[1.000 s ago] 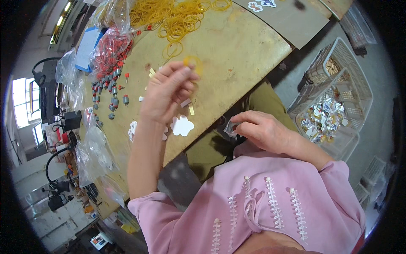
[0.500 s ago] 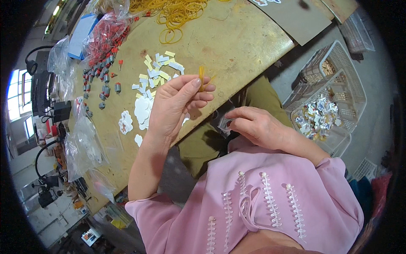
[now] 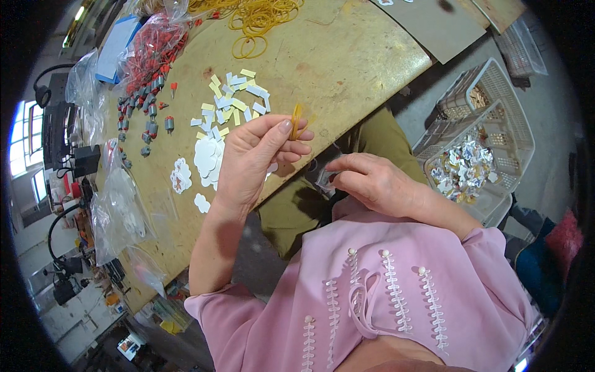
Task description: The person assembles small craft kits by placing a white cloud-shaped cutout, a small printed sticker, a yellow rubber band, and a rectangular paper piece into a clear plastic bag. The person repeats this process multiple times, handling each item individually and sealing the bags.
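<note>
Hands of a seated person in a pink blouse work over the near edge of a worn yellow table (image 3: 347, 68). Closest to the body, the right hand (image 3: 378, 183) rests over the lap, just off the table's edge, fingers drawn together on a small clear packet (image 3: 325, 178); what the packet holds cannot be told. Beside it, above the table edge, the left hand (image 3: 257, 158) is raised, thumb and fingertips pinched shut on a yellow rubber band (image 3: 296, 121), which stands up from the grip.

On the table just beyond the left hand lie white flower-shaped cutouts (image 3: 204, 158), and past them a scatter of small yellow and white slips (image 3: 232, 99). Further along the table's left side sit small grey cylindrical parts (image 3: 145, 118), then a clear bag of red pieces (image 3: 152, 46). At the table's far end lies a loose pile of rubber bands (image 3: 263, 15). Off the table's right side, on the floor, white plastic baskets (image 3: 489, 124) hold shiny foil-like packets.

The step in hand seems to be banding: one band picked out, one packet waiting. The next move would call for bringing the two hands together and spreading the band wide enough to slip over the packet without letting it snap off the fingertips.
</note>
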